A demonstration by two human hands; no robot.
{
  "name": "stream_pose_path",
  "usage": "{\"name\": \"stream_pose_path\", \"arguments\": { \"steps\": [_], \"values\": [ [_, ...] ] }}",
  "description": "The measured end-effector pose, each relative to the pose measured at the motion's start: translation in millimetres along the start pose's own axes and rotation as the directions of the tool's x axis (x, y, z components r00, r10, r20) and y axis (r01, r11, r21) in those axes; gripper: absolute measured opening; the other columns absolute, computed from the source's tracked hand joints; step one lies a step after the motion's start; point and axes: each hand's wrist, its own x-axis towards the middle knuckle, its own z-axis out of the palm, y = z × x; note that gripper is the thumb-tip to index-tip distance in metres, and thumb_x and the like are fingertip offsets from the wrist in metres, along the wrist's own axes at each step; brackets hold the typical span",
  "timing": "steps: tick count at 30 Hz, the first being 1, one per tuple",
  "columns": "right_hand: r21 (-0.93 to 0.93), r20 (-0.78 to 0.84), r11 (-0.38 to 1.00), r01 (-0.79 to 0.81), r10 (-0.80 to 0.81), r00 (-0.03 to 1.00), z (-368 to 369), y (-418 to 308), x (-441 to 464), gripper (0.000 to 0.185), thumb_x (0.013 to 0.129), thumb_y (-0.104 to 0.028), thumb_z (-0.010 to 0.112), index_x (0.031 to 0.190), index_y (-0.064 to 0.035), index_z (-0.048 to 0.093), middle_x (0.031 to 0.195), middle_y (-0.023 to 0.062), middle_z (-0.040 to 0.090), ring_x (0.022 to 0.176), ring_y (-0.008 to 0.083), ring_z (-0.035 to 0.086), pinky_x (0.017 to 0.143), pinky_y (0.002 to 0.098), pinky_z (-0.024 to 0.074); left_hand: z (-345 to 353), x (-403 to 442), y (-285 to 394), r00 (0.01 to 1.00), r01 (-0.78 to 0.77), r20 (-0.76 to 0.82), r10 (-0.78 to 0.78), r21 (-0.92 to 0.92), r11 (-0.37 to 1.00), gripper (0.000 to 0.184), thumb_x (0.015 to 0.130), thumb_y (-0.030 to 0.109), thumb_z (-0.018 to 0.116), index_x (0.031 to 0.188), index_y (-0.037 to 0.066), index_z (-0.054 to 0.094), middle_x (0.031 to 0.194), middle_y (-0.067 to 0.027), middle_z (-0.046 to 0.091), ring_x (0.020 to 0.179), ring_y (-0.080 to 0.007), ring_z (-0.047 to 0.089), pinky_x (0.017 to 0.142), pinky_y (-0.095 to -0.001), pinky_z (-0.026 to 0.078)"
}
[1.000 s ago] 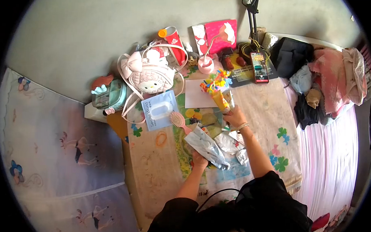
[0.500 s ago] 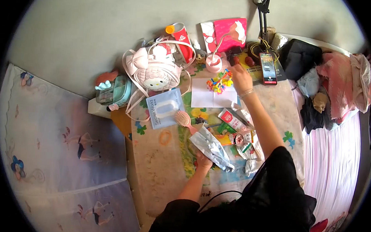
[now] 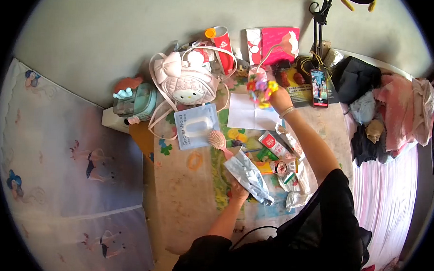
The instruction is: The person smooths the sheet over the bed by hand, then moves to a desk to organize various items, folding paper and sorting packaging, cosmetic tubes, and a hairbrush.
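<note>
My right hand (image 3: 280, 100) grips a bright multicoloured bundle (image 3: 261, 91) of small yellow, pink, blue and red pieces, held up over the far part of the white paper (image 3: 249, 115). Its exact kind is too small to tell. Near the middle of the table, my left hand (image 3: 239, 190) is closed on the lower left edge of a silver foil bag (image 3: 250, 177); some fingers are hidden under it. A pink hairbrush (image 3: 217, 141) lies with its handle end at the bag's mouth.
Several packets, including a white-and-red one (image 3: 275, 146) and a yellow one (image 3: 271, 167), lie right of the bag. A pale blue pouch (image 3: 196, 126), a pink handbag (image 3: 186, 82), a pink lamp (image 3: 289, 45) and a phone (image 3: 319, 89) stand or lie around the back. Clothes (image 3: 394, 110) are heaped at right.
The colourful bundle has been lifted off the white paper in my right hand. My left hand stays on the foil bag. The view has shifted slightly.
</note>
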Motion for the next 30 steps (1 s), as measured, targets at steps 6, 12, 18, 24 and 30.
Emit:
{"name": "stream_pose_path", "arguments": {
  "steps": [6,12,18,24,30],
  "values": [
    [0.926,0.349,0.088,-0.366,0.164,0.923,-19.7,-0.7,-4.9,0.015,0.077,-0.007,0.054,0.091,-0.0019,0.053,0.080,0.0063,0.059,0.066,0.0107,0.055,0.052,0.0205,0.0421,2.5,-2.5,-4.9,0.999,-0.052,0.023,0.049,0.127,0.990,0.036,0.071,0.033,0.051,0.100,0.012,0.055,0.103,-0.0079,0.054,0.095,-0.0276,0.050,0.080,-0.0406,0.037],
    [0.870,0.446,0.106,-0.481,0.245,0.861,-6.3,7.6,-14.2,0.024,0.072,-0.011,0.063,0.093,-0.0032,0.053,0.082,0.0051,0.060,0.069,0.0099,0.055,0.055,0.0198,0.0426,8.6,-5.8,-11.0,0.998,-0.062,0.022,0.060,0.147,0.987,0.037,0.070,0.033,0.054,0.100,0.011,0.055,0.104,-0.0090,0.054,0.095,-0.0286,0.050,0.082,-0.0405,0.037],
    [0.405,0.346,0.854,-0.325,0.186,0.920,-4.8,14.8,-24.9,0.023,0.063,-0.010,0.061,0.086,-0.0033,0.058,0.078,0.0122,0.061,0.075,0.0265,0.059,0.069,0.0336,0.0464,3.6,-4.5,-4.9,0.998,-0.038,-0.046,0.038,0.000,0.999,0.037,0.070,0.029,0.054,0.101,0.010,0.054,0.104,-0.0099,0.054,0.097,-0.0284,0.049,0.085,-0.0400,0.036],
    [0.118,0.480,0.993,0.006,-0.062,0.875,8.6,28.6,-30.1,0.037,0.065,0.002,0.053,0.101,-0.0078,0.051,0.100,0.0119,0.053,0.095,0.0288,0.051,0.080,0.0344,0.0417,-13.0,7.3,9.9,0.994,-0.092,-0.048,0.098,0.124,0.988,0.033,0.074,0.027,0.050,0.101,0.009,0.054,0.105,-0.0097,0.054,0.098,-0.0280,0.048,0.086,-0.0381,0.036],
    [0.004,0.467,0.982,0.187,-0.167,0.868,-7.2,31.0,-31.6,0.044,0.066,0.005,0.050,0.108,-0.0080,0.046,0.111,0.0097,0.046,0.097,0.0285,0.050,0.080,0.0360,0.0413,5.0,-7.6,-10.1,0.997,0.017,0.072,-0.018,0.021,1.000,0.039,0.074,0.030,0.050,0.107,0.009,0.051,0.111,-0.0093,0.050,0.104,-0.0271,0.045,0.090,-0.0399,0.032]
  ]
}}
